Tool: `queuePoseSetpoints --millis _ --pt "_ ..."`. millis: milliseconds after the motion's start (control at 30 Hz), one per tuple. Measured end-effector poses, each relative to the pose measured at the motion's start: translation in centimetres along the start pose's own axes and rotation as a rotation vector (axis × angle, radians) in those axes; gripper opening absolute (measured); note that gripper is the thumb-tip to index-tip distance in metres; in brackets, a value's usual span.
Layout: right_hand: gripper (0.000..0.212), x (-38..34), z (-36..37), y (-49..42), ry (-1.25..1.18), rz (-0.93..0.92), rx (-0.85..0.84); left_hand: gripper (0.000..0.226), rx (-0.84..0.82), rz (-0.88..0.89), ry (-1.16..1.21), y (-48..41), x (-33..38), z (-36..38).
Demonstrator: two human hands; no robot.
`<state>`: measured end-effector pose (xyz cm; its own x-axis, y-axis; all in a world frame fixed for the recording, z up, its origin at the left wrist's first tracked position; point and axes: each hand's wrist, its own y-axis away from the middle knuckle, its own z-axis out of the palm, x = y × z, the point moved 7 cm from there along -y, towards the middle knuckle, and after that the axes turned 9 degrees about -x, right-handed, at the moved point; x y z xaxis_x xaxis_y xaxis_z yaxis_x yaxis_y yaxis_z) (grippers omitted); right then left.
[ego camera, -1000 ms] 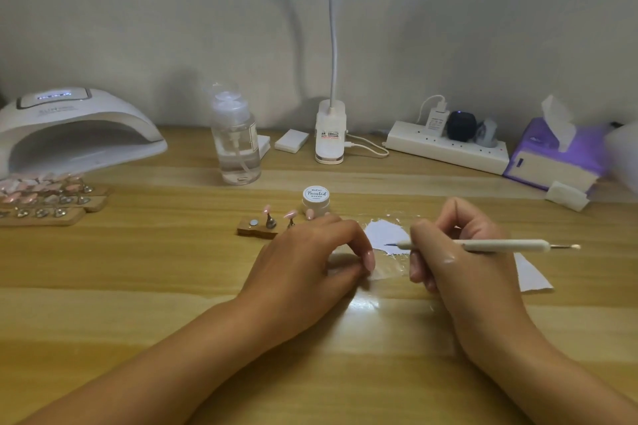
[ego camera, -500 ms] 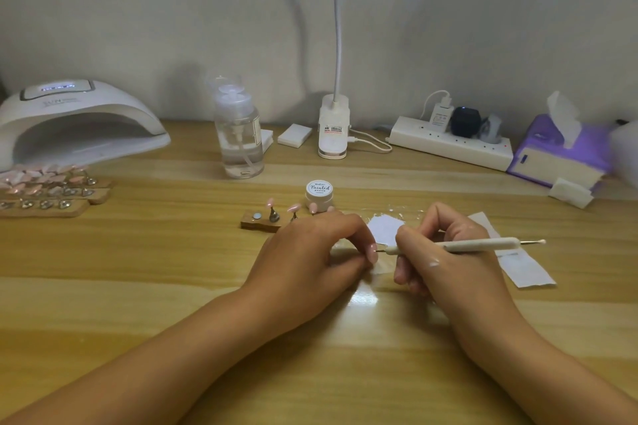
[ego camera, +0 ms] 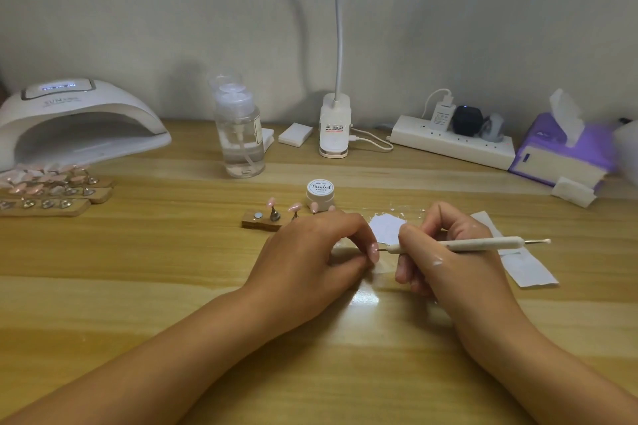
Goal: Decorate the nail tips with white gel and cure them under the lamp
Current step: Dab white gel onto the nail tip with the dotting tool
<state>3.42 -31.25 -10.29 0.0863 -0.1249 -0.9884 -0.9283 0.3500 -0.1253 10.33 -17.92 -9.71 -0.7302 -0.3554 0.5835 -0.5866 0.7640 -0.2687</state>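
My left hand lies on the table with thumb and fingers curled round a small pale holder, mostly hidden. My right hand grips a white dotting pen; its thin tip points left and meets the pink nail at my left fingertips. Behind my left hand a small wooden stand carries pink nail tips on pegs. A white gel jar with its lid on stands just beyond. A plastic sheet with white gel smears lies between my hands. The white curing lamp sits far left.
Wooden strips with several pink nail tips lie by the lamp. A clear pump bottle, a clip desk lamp, a power strip, a purple tissue pack, cotton pads and a paper slip line the back and right.
My right hand has moved left, bringing the pen tip from over the white sheet to the nail at my left fingertips. My left hand has stayed put.
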Motion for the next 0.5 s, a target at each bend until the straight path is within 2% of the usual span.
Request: queuePoseSetpoints --millis 233,367,500 --pt "0.029 0.0 0.1 0.0 0.031 -0.003 -0.004 0.014 0.004 -0.001 -0.023 0.0 0.1 0.0" --pt "0.04 -0.5 -1.1 0.1 -0.072 -0.058 0.113 0.014 -0.008 0.002 -0.002 0.0 0.1 0.0" --pt "0.017 -0.8 -2.3 -0.3 0.1 -0.061 0.147 0.016 -0.01 0.001 0.004 0.1 0.1 0.0"
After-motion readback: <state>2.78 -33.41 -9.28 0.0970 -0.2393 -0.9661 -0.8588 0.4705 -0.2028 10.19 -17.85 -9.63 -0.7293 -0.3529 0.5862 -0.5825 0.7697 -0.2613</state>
